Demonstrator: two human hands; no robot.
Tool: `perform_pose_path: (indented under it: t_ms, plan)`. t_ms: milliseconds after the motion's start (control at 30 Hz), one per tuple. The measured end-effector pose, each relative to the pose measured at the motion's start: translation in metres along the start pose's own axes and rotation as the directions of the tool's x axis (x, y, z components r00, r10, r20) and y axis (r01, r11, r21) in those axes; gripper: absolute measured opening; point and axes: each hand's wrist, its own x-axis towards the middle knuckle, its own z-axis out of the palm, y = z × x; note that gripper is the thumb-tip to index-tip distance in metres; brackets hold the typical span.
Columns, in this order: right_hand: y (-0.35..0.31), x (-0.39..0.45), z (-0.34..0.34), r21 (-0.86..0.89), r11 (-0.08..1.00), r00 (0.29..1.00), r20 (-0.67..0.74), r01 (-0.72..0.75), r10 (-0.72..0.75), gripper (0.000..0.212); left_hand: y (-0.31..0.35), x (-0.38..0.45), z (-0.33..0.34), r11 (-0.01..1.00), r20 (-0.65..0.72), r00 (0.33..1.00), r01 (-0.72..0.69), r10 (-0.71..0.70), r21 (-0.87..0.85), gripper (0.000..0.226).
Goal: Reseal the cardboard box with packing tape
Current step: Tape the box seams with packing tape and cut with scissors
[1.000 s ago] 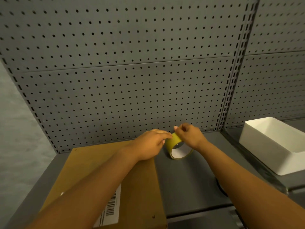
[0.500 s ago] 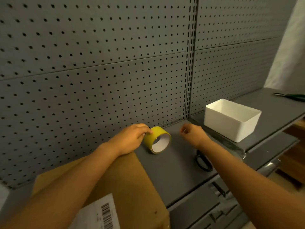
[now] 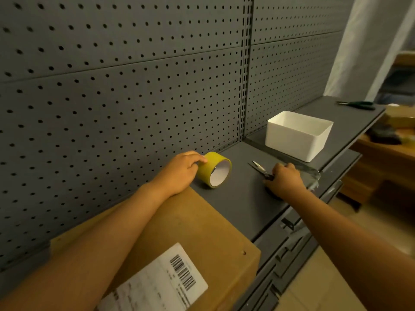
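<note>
Your left hand [image 3: 183, 170] grips the glossy yellow tape [image 3: 214, 169] at centre; your right hand [image 3: 284, 180] grips steel scissors [image 3: 260, 169]. The matte cardboard box [image 3: 190, 234], lower left, carries a barcode label [image 3: 161, 281], its print unreadable.

A grey shelf [image 3: 242, 198] runs across the middle of the frame, carrying a cardboard box [image 3: 190, 234] lower left, a yellow tape roll [image 3: 214, 169] and scissors [image 3: 261, 170] at centre, and a white bin [image 3: 296, 135] upper right.

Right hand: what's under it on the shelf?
Under the right hand lie scissors: the blades poke out toward the pegboard, resting on the grey shelf. The dark handles are mostly covered by the fingers, so the exact grip cannot be seen.
</note>
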Motion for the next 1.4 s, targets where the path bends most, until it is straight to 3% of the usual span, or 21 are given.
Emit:
perform_pose_path:
  t_ms: [200, 400, 567, 733, 867, 1067, 1200, 1400]
  plan:
    - [-0.001, -0.007, 0.002, -0.166, 0.985, 0.998, -0.055, -0.041, 0.032, 0.038, -0.006, 0.003, -0.005, 0.998, 0.037, 0.999, -0.013, 0.015, -0.064, 0.041]
    - [-0.001, -0.005, -0.005, -0.062, 0.997, 0.997, 0.048, -0.055, 0.058, 0.049, -0.012, 0.0, -0.003, 0.998, 0.056, 0.998, -0.028, 0.032, -0.058, 0.041]
    - [-0.009, -0.014, -0.012, -0.08, 0.997, 0.991, 0.134, -0.005, 0.016, 0.035, -0.013, -0.001, -0.001, 0.997, 0.051, 0.998, -0.03, 0.033, -0.071, 0.042]
    - [-0.018, -0.022, -0.016, 0.093, 0.996, 0.986, 0.167, 0.003, -0.019, 0.037, -0.017, -0.001, -0.001, 0.997, 0.051, 0.998, -0.034, 0.037, -0.073, 0.043]
    - [-0.034, -0.03, -0.017, 0.398, 0.917, 0.973, 0.223, -0.039, -0.055, 0.033, -0.02, 0.001, 0.0, 0.995, 0.056, 0.998, -0.026, 0.032, -0.101, 0.044]
    - [-0.05, -0.04, -0.008, 0.586, 0.799, 0.976, 0.059, 0.135, -0.208, 0.038, -0.024, 0.002, 0.002, 0.988, 0.058, 0.998, -0.006, 0.015, -0.152, 0.045]
    - [-0.053, -0.05, -0.013, 0.678, 0.726, 0.935, 0.173, 0.115, -0.31, 0.048, -0.024, 0.004, 0.002, 0.98, 0.058, 0.998, 0.012, 0.0, -0.2, 0.045]
    - [-0.046, -0.068, -0.024, 0.771, 0.634, 0.818, 0.325, 0.062, -0.475, 0.031, -0.027, 0.007, -0.001, 0.968, 0.094, 0.995, 0.001, 0.023, -0.251, 0.045]
